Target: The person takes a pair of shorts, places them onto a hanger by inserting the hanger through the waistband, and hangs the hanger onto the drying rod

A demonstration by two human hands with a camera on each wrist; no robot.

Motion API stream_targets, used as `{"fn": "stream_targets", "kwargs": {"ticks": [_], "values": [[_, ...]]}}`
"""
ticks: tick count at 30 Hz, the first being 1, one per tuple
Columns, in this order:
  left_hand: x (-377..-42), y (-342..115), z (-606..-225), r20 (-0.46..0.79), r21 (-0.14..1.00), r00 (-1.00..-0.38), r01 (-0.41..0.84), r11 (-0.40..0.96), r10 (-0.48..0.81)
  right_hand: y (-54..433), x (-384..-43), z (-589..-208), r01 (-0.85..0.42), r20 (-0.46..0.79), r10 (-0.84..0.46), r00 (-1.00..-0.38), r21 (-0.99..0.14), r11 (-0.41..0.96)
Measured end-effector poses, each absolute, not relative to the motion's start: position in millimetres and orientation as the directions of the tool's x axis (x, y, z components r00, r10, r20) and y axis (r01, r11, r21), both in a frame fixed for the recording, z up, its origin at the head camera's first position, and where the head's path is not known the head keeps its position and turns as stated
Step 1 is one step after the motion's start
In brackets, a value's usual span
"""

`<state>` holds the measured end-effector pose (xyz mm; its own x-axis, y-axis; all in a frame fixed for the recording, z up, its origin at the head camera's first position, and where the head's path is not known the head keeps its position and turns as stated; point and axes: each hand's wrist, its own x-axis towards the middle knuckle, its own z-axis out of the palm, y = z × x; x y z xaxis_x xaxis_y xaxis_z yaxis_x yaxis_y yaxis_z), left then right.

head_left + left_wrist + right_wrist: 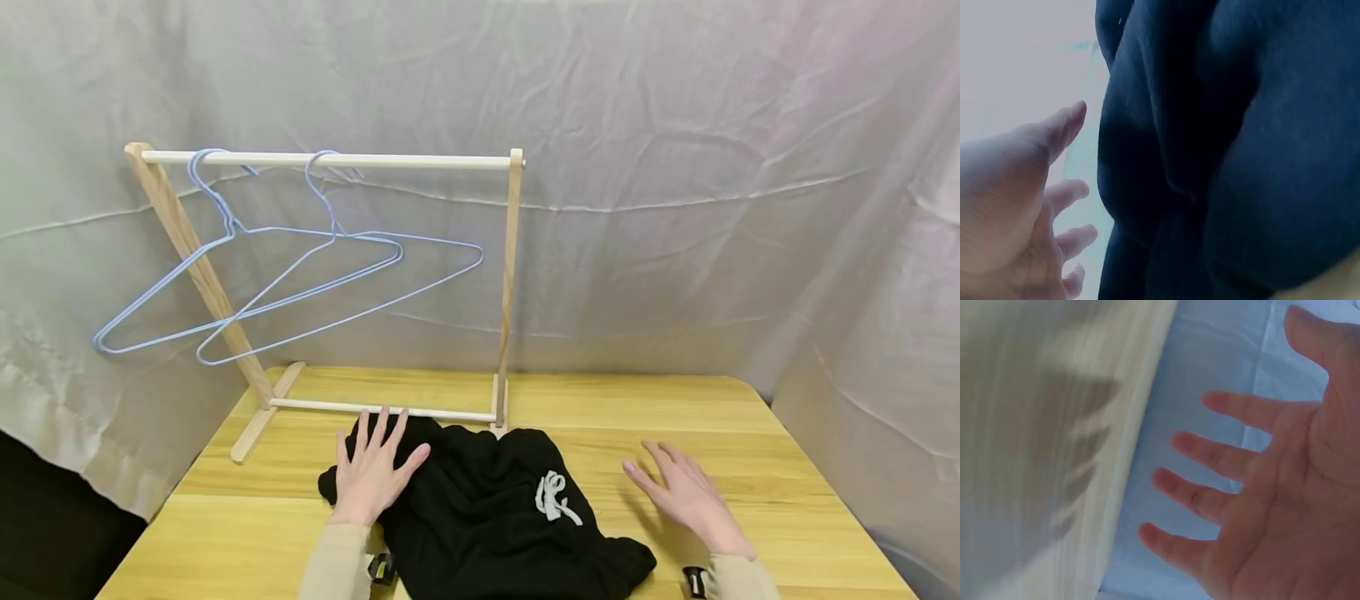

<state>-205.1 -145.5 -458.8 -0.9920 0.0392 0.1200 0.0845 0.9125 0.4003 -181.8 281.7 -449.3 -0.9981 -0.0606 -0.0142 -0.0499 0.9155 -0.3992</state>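
Observation:
A black garment (480, 508) with a white drawstring (555, 498) lies crumpled at the front middle of the table. My left hand (371, 475), fingers spread, is over its left part in the head view. In the left wrist view the dark cloth (1166, 156) fills the right side, and the fingers of the left hand (1022, 200) are extended beside it. To the right of the garment, my right hand (682, 492) hovers above the wood with nothing in it. Its palm and parted fingers show in the right wrist view (1260, 487), and its shadow falls on the table.
Behind the garment stands a wooden rack (510, 292) with a white top rail (420, 161). Several light-blue wire hangers (315, 287) hang from the rail, towards its left and middle. A grey curtain (675, 208) surrounds the back and sides of the wooden table (780, 517).

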Motion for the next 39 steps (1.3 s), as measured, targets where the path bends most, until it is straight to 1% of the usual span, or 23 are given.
{"fn": "stream_targets", "kwargs": {"ticks": [4,8,12,16,22,27,33,39], "values": [[-204.5,-138.1,-458.2,0.124,0.399,-0.990,0.115,0.910,0.071,283.2,-180.5,-444.1,-0.058,-0.075,-0.099,-0.992,-0.427,0.902],[-203.4,-127.8,-458.4,0.128,0.377,-0.984,0.162,0.912,0.122,285.6,-180.8,-440.4,-0.009,-0.174,-0.105,-0.979,-0.476,0.879],[-201.5,-115.0,-459.3,0.134,0.380,-0.974,0.222,0.898,0.184,288.4,-179.7,-438.7,0.037,-0.248,-0.111,-0.962,-0.524,0.851],[-199.8,-102.3,-460.3,0.159,0.376,-0.954,0.297,0.878,0.255,290.9,-176.7,-439.0,0.037,-0.274,-0.155,-0.949,-0.585,0.810],[-197.0,-91.1,-463.0,0.185,0.367,-0.909,0.416,0.832,0.373,291.7,-172.2,-443.0,0.096,-0.356,-0.222,-0.908,-0.692,0.716],[-196.8,-93.7,-462.8,0.194,0.369,-0.880,0.475,0.799,0.434,292.5,-171.8,-444.1,0.071,-0.354,-0.287,-0.890,-0.730,0.680],[-195.2,-92.7,-463.3,0.173,0.382,-0.858,0.510,0.771,0.483,293.6,-171.4,-443.7,0.047,-0.372,-0.366,-0.853,-0.754,0.656],[-195.3,-87.5,-465.6,0.166,0.381,-0.846,0.529,0.758,0.507,287.3,-171.2,-445.6,0.000,-0.355,-0.431,-0.829,-0.773,0.635]]}}
